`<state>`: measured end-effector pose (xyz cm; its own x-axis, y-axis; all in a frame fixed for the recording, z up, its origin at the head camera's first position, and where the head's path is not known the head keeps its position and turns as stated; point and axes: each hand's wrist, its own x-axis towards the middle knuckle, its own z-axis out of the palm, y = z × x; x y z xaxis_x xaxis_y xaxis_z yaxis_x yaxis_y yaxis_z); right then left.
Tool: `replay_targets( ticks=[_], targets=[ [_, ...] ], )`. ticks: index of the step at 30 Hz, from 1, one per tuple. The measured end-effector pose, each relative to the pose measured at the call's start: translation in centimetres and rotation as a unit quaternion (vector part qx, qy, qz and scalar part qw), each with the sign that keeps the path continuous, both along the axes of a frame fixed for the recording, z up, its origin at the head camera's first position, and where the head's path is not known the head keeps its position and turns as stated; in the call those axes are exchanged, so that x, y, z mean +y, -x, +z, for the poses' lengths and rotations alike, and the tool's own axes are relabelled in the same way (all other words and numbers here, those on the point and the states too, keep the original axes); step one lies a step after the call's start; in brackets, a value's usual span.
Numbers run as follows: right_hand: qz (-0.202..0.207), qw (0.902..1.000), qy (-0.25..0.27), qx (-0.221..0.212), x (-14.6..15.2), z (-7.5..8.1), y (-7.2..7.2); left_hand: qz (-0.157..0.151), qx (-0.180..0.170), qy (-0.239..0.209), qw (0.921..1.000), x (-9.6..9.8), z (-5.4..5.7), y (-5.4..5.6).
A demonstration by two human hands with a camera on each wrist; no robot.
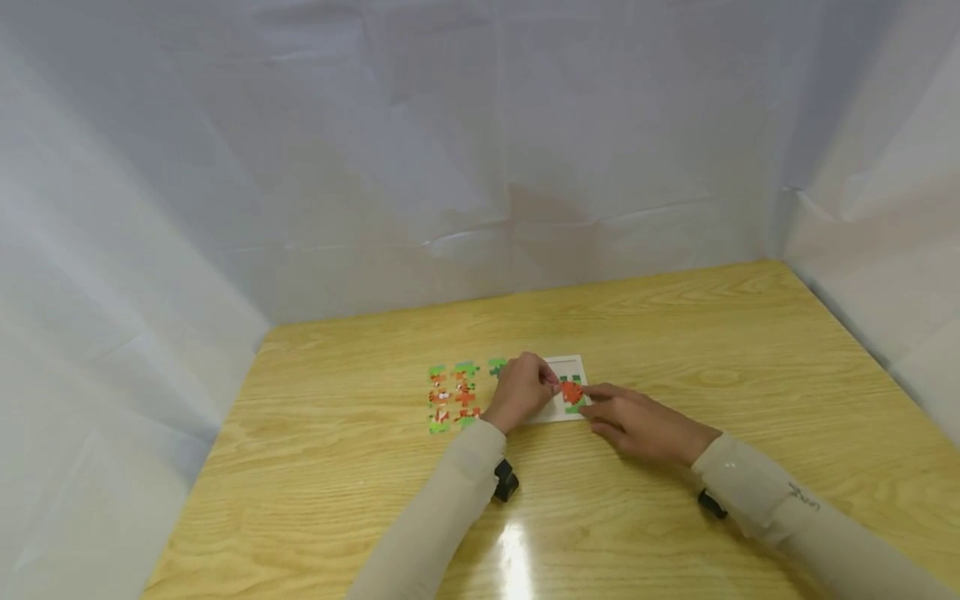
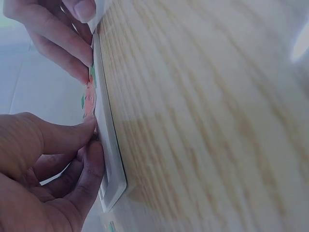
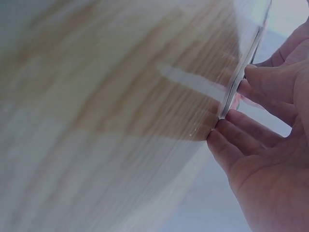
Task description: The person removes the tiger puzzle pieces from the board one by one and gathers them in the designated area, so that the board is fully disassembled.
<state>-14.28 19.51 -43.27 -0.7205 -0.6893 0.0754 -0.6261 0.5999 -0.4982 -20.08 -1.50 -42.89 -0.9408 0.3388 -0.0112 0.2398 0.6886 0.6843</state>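
A white puzzle tray lies on the table with orange and green puzzle pieces at its right end. My left hand reaches over the tray, its thumb and forefinger pinching at the left side of these pieces. In the left wrist view, the left fingertips come together on a puzzle piece, mostly hidden by them, close over the tray's rim. My right hand steadies the tray at its right edge, fingers extended. In the right wrist view, the right fingertips touch the tray's corner and side.
To the left of the tray, several loose puzzle pieces with orange and green print lie in rows. Another green piece is just beyond the left hand. White sheeting hangs behind and beside the wooden table.
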Motion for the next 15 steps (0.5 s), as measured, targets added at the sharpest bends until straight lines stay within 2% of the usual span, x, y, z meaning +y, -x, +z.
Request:
replay_targets(
  ticks=[15],
  targets=[
    [-0.013, 0.9998, -0.012, -0.01, 0.03, 0.15, 0.0, 0.006, -0.015, -0.028, 0.9995, -0.34, 0.02, -0.14]
  ],
)
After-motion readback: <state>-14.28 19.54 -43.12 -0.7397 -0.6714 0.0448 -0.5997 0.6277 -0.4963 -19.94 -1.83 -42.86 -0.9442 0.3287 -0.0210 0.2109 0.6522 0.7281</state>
